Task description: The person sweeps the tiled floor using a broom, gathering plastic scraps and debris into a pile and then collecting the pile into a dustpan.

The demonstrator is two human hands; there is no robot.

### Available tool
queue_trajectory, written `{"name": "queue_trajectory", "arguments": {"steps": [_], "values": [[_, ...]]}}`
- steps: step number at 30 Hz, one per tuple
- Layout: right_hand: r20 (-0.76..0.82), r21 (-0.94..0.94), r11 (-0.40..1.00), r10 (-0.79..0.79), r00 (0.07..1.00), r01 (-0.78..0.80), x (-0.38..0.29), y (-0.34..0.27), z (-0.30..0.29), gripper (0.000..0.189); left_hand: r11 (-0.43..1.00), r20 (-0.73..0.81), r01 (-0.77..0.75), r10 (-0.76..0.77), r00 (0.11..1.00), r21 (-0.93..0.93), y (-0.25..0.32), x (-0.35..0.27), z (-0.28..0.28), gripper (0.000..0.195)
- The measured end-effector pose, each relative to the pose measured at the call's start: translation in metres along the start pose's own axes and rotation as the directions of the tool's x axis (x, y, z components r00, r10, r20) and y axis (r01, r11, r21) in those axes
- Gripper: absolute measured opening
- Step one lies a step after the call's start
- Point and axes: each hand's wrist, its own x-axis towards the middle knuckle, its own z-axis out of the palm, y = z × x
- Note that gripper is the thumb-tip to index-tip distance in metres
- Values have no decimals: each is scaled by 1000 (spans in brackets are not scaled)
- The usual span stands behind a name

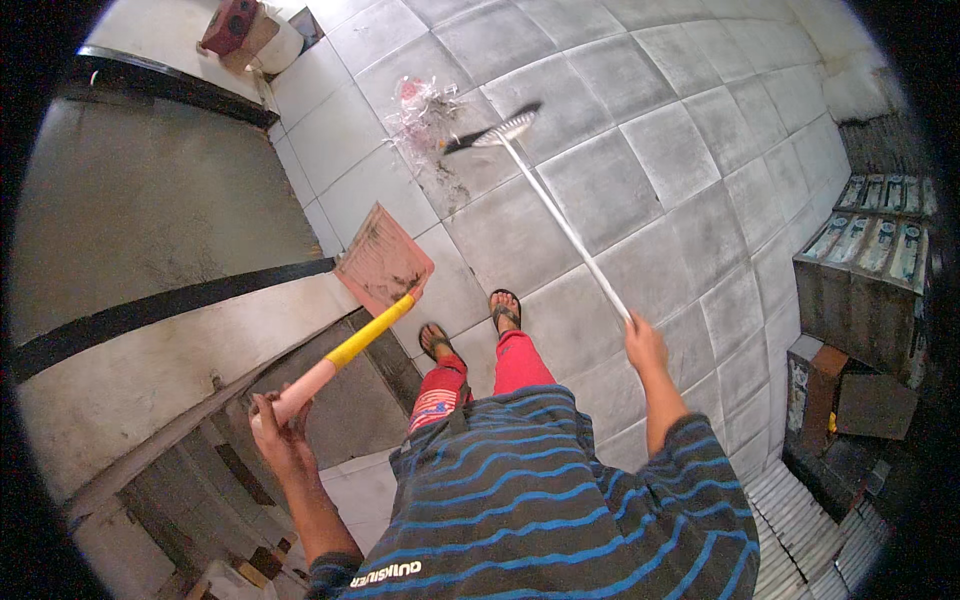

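Observation:
My left hand (283,435) grips the pink lower end of a long dustpan handle (371,330) with a yellow band. At its far end, the pink dustpan (386,259) has dark dirt on its pan and is over the floor tiles left of my feet. My right hand (646,345) is closed around the white pole (570,232) of a broom. The broom head (510,129), pale on top with dark bristles, is ahead on the tiles. Just left of it lies a heap of litter (427,112), with clear plastic shreds, a red scrap and dark dust.
A raised ledge (187,352) with a black edge runs along the left. A white bucket (281,45) stands beside a red hollow block (229,26) at the far left. Stacked boxes (859,277) line the right side, with a corrugated sheet (787,517) lower right.

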Motion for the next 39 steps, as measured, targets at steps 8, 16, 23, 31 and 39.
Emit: {"name": "queue_trajectory", "arguments": {"steps": [8,16,23,31,39], "values": [[95,-94,915,400,912,-391,-225,121,16,40,995,113,-69,60,992,78,11,88,42,37],[31,-219,806,570,821,-551,-381,104,77,36,985,407,-141,88,909,101,28,187,44,43],[202,-204,903,416,887,-377,-348,14,155,35,984,380,-175,153,912,25,58,237,35,43],[53,-17,1000,16,998,-15,-76,-250,189,33,970,348,-244,227,909,5,103,255,45,44],[43,-9,998,56,998,-55,-119,-240,127,40,958,231,-280,286,930,-57,119,284,44,41]]}}
